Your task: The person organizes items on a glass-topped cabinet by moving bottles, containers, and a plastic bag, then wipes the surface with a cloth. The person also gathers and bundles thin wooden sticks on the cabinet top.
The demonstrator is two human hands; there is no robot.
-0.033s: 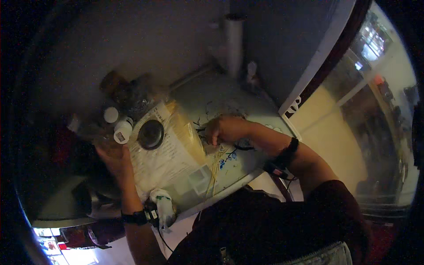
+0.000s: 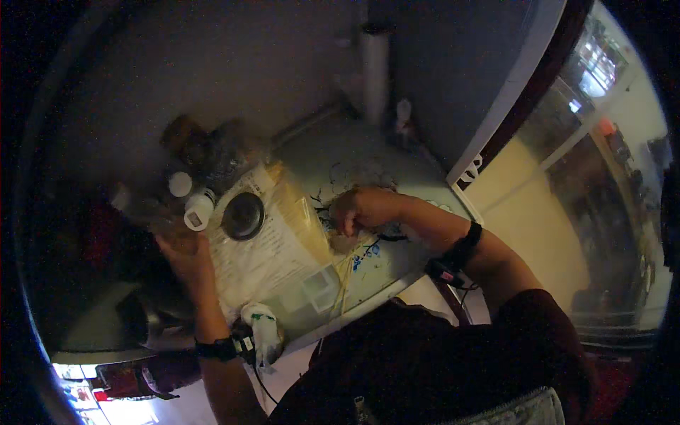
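Observation:
My left hand (image 2: 190,261) rests at the left part of the table, thumb and fingers spread apart, just below a small white bottle (image 2: 199,211). Its fingertips fade into shadow. Over the right side of the table, my right hand (image 2: 363,211) is curled with the fingers bent down; what they hold, if anything, is hidden. Between the hands lies a printed sheet under clear plastic (image 2: 265,265), with a round dark lid-like disc (image 2: 243,216) on it. Pale yellow, stick-like material (image 2: 303,225) lies along the sheet's right side.
A white round cap-like piece (image 2: 180,184) is beside the bottle. Dim, blurred containers (image 2: 212,152) stand behind. A crumpled white cloth (image 2: 262,331) hangs at the front edge, near a clear plastic box (image 2: 320,287). A tall pale cylinder (image 2: 376,74) stands at the back corner.

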